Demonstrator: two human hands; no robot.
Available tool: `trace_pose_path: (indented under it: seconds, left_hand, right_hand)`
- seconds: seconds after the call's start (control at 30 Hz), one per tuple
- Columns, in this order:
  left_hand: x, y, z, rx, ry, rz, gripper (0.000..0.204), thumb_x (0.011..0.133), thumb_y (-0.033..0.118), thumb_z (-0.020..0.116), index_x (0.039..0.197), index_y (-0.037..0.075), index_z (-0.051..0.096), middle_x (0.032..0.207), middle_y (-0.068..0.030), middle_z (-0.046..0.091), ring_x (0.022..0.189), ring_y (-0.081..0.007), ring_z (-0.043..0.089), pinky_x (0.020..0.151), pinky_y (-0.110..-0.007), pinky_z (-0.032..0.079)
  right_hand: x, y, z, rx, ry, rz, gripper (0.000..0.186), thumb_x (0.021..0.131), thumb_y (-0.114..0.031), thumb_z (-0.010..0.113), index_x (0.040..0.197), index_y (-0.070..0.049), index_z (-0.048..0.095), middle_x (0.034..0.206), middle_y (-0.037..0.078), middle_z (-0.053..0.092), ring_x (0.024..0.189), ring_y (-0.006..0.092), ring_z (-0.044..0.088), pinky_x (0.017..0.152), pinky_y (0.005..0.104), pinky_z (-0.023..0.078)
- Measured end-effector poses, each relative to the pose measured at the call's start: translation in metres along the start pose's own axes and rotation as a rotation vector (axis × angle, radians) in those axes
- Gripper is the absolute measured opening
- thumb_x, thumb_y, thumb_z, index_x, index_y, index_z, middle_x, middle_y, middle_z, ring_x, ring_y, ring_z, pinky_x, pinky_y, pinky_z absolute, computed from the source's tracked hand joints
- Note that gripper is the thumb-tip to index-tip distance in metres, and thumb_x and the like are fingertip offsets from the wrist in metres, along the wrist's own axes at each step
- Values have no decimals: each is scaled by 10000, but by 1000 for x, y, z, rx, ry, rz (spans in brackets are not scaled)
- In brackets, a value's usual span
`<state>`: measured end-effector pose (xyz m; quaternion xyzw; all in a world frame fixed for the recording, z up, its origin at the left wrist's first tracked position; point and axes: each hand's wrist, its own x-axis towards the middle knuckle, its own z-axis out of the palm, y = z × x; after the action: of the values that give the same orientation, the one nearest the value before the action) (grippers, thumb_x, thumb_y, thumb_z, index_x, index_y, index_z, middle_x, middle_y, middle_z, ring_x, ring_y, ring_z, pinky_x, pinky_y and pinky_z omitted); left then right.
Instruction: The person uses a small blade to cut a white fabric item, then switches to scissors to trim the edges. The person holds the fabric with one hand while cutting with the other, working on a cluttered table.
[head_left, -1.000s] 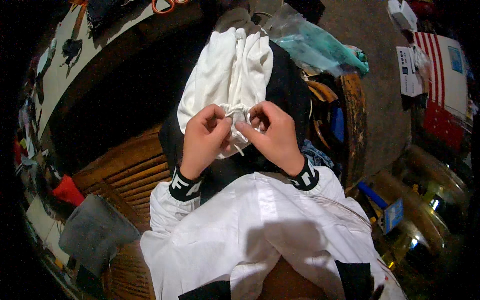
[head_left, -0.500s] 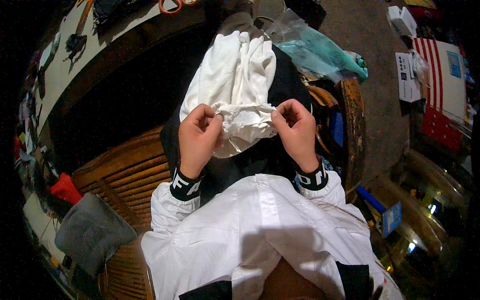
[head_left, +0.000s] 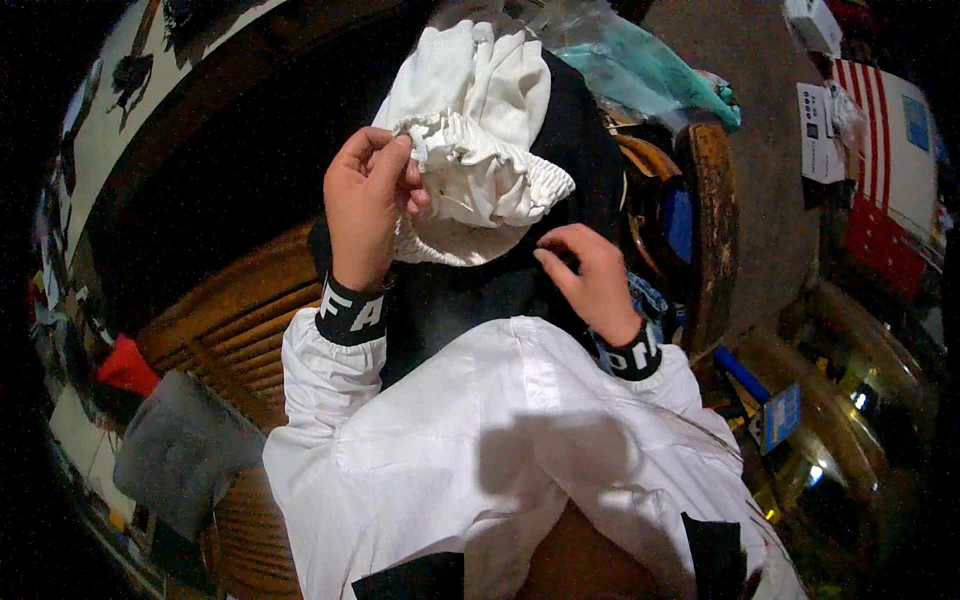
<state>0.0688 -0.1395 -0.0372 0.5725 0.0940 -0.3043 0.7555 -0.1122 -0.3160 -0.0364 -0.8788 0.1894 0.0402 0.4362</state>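
My left hand (head_left: 367, 200) pinches the gathered elastic edge (head_left: 470, 140) of a white cloth garment (head_left: 515, 80), at its left end. The garment lies bunched over black cloth (head_left: 450, 305) on my lap, its lower part turned up and showing crumpled fabric inside. My right hand (head_left: 590, 268) is just below and right of the garment, touching none of it, fingers loosely curved with a gap between thumb and index finger.
A slatted wooden seat (head_left: 230, 320) with a grey cushion (head_left: 180, 450) and red cloth (head_left: 130, 365) is at left. A teal plastic bag (head_left: 680, 85) and worn wooden edge (head_left: 712, 230) are at right, beside the floor (head_left: 760, 220) with boxes (head_left: 820, 130).
Both hands held the gathered edge earlier, first close together, then spread apart. Now my left hand has risen leftward with it, and my right hand has let go and dropped below it.
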Motion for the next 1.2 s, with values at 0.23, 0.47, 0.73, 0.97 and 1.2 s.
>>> trace_pose_path:
  seconds: [0.23, 0.47, 0.73, 0.97, 1.2]
  left_hand:
    - [-2, -1, 7, 39, 21, 17, 117, 911, 133, 573, 851, 40, 536, 636, -8, 538, 471, -88, 511, 428, -208, 390]
    - [-10, 2, 6, 82, -8, -16, 113, 911, 134, 577, 866, 46, 524, 642, -19, 543, 492, -92, 517, 436, -213, 392]
    - [-16, -8, 16, 68, -86, -73, 99, 905, 115, 577, 882, 46, 510, 634, -24, 542, 509, -85, 520, 449, -214, 413]
    - [-14, -33, 25, 92, -90, -19, 97, 889, 84, 600, 868, 30, 522, 629, -11, 556, 509, -71, 523, 452, -212, 444]
    - [9, -66, 34, 375, -42, 107, 83, 827, 61, 615, 828, -18, 590, 611, -34, 598, 502, -84, 553, 457, -220, 419]
  right_hand:
    - [9, 27, 37, -326, 7, -112, 317, 689, -76, 699, 982, -25, 590, 854, 154, 575, 834, 346, 561, 711, 424, 472]
    - [2, 11, 6, -396, -184, 14, 145, 724, -104, 648, 818, -21, 576, 852, 162, 590, 831, 361, 567, 712, 458, 473]
    - [18, -63, -36, 391, -26, 108, 139, 824, -78, 660, 881, 0, 560, 804, 87, 609, 766, 163, 609, 679, 288, 476]
    - [49, -69, 1, 405, 136, 8, 130, 860, -76, 619, 937, 8, 558, 792, 94, 640, 729, 149, 641, 652, 278, 489]
    - [65, -37, 30, 18, 209, -8, 175, 862, -93, 591, 983, 0, 507, 820, 181, 632, 748, 359, 638, 636, 410, 490]
